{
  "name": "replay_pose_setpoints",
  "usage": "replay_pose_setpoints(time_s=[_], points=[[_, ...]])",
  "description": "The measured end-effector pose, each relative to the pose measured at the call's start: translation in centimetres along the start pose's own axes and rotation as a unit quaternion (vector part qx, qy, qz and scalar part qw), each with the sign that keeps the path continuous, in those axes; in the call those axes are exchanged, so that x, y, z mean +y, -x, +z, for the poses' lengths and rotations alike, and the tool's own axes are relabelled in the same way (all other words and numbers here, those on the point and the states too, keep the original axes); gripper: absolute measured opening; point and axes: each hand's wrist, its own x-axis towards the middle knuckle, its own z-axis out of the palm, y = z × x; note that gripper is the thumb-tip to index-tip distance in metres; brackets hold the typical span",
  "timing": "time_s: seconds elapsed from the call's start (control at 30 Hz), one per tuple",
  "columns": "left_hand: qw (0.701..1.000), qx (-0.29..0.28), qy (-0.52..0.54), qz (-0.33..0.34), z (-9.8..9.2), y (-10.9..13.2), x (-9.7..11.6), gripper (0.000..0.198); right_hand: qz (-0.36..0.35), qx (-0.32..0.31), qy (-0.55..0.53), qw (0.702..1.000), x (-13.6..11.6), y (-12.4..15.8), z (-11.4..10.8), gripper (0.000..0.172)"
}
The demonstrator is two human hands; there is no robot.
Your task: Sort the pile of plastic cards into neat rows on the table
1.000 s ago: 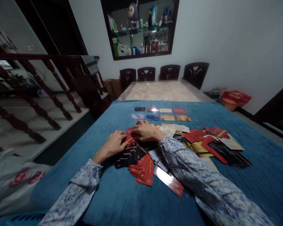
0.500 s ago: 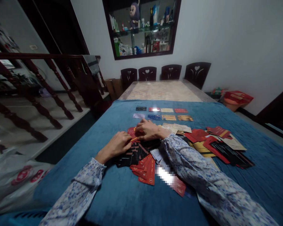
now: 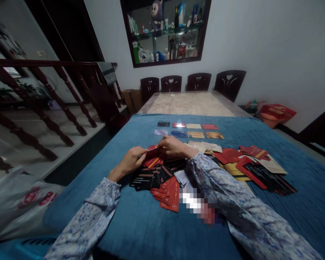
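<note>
I now see the left hand [image 3: 131, 159] and right hand [image 3: 174, 146] gripping a dark red card [image 3: 153, 153], raised since earlier; pixelation obscures cards [image 3: 195, 205] beside the right sleeve [image 3: 246, 213].

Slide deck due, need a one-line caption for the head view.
Two hands hold a dark red card over piled cards on blue cloth.

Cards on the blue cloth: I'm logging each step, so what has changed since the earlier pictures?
The left hand has shifted slightly left, and a red card is now raised, held between it and the right hand. The two rows of cards stayed put.
</note>
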Motion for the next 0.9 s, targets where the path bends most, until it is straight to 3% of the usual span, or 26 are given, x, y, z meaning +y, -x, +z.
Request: replay_pose_setpoints(time_s=[0.33, 0.6, 0.9], points=[[0.998, 0.026, 0.059, -0.018, 1.0, -0.1, -1.4, 0.039, 0.02, 0.039, 0.015, 0.999, -0.8, -0.1, 0.5, 0.043], [0.996, 0.055, 0.059, -0.024, 1.7, 0.2, -1.6, 0.041, 0.024, 0.038, 0.046, 0.998, -0.8, -0.2, 1.0, 0.044], [0.991, 0.069, 0.057, -0.099, 2.1, 0.1, -1.3, 0.03, 0.049, 0.006, 0.07, 0.996, -1.6, 0.1, 0.6, 0.048]])
